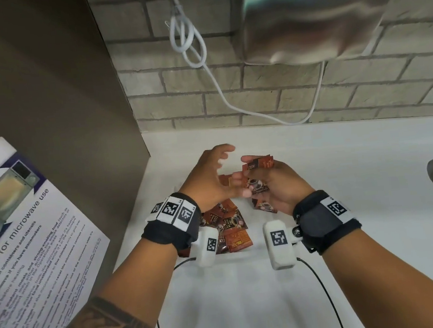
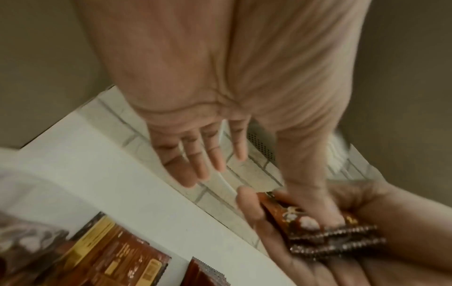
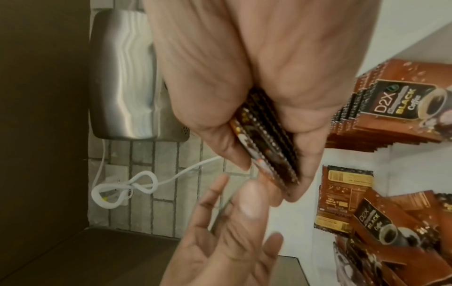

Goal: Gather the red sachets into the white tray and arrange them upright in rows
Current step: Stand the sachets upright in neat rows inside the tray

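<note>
Right hand [image 1: 279,184] clenched round a stack of red sachets [image 3: 266,143], held edge-on between thumb and fingers. Left hand [image 1: 209,180] spread and relaxed just beside that stack, thumb against it. Below both hands, more loose sachets [image 1: 230,226] lying heaped in the white tray [image 1: 246,256].

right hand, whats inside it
The right hand grips a stack of red-brown coffee sachets, serrated edges showing. Its fingers cover their faces, so the count is unclear.
</note>
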